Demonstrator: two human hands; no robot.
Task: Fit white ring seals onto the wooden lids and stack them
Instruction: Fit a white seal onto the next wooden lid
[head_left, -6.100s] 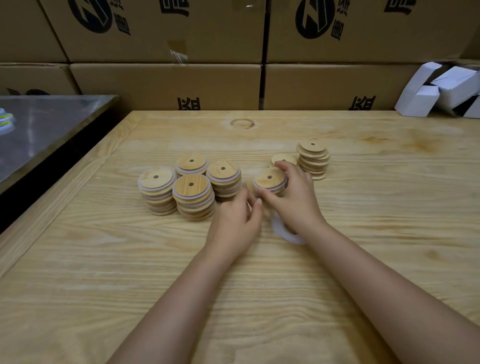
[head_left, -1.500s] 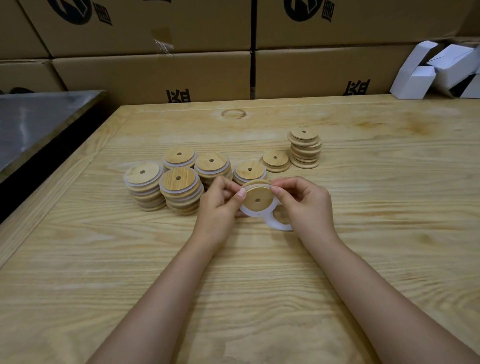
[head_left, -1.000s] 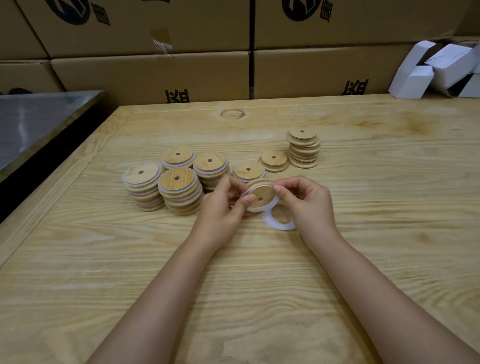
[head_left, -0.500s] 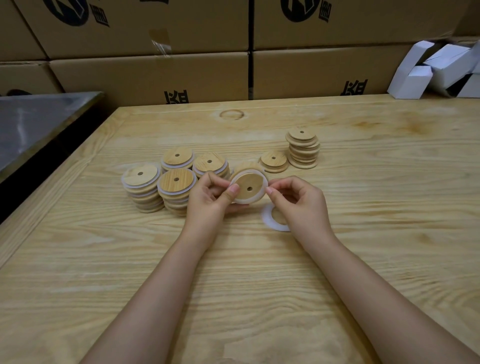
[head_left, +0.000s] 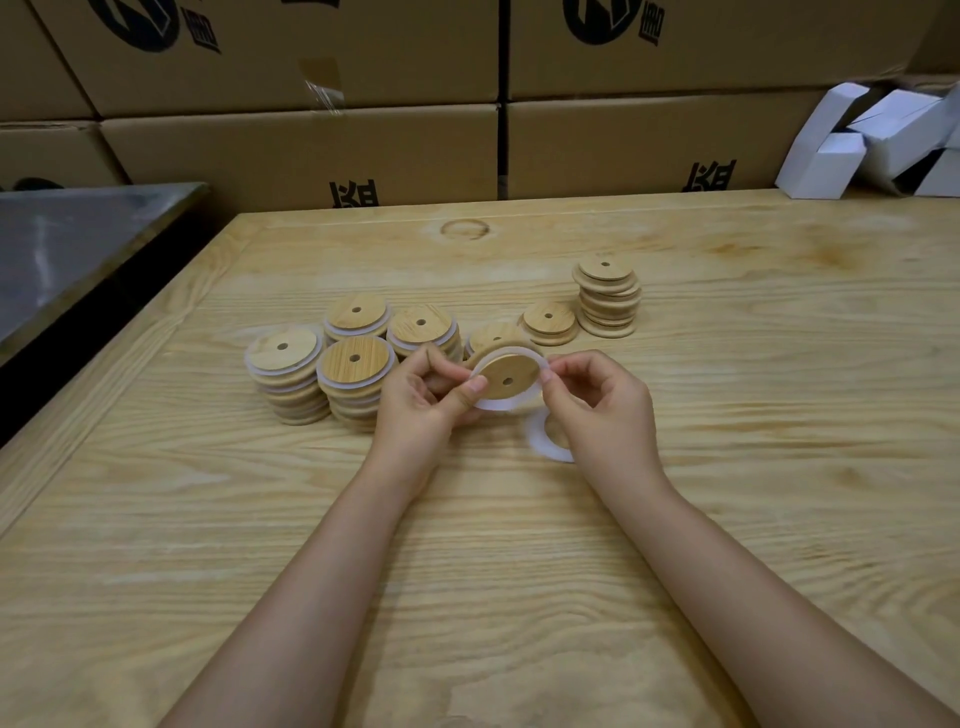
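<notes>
My left hand (head_left: 423, 402) pinches a round wooden lid (head_left: 509, 375) with a centre hole, held tilted above the table. A white ring seal (head_left: 501, 404) sits partly around that lid. My right hand (head_left: 602, 402) pinches the seal at the lid's right edge. A spare white ring seal (head_left: 540, 441) lies flat on the table under my right hand. Stacks of lids with white seals (head_left: 356, 364) stand to the left. Just behind the held lid is a short sealed stack (head_left: 491, 335). Bare lids stand in a tall stack (head_left: 607, 296) and a low pile (head_left: 549, 319) further back.
Cardboard boxes (head_left: 311, 150) line the far edge of the wooden table (head_left: 519, 545). Small white boxes (head_left: 872, 140) lie at the back right. A metal-topped surface (head_left: 67, 249) stands to the left across a dark gap.
The lid has been lifted and tilted further up. The white seal has been worked over its rim, my right hand moving along the right edge. The stacks have not moved.
</notes>
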